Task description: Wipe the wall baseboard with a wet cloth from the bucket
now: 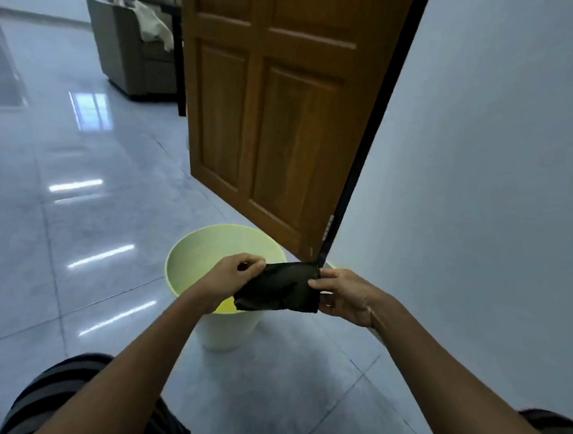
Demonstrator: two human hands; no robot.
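Observation:
A dark folded cloth [281, 286] is stretched between both hands above the near right rim of a pale green bucket [195, 249]. My left hand [230, 277] pinches the cloth's left end and my right hand [343, 294] grips its right end. The bucket stands on the glossy tiled floor, close to the foot of the pale wall [472, 178] on the right. The strip where this wall meets the floor runs behind my right forearm and is mostly hidden. Yellowish liquid shows at the bucket's bottom.
A brown wooden door [275, 119] stands open just behind the bucket, hinged at the wall's edge. A grey armchair [133, 53] with a light cloth over it sits far back. My knees in striped fabric [58, 403] fill the lower left.

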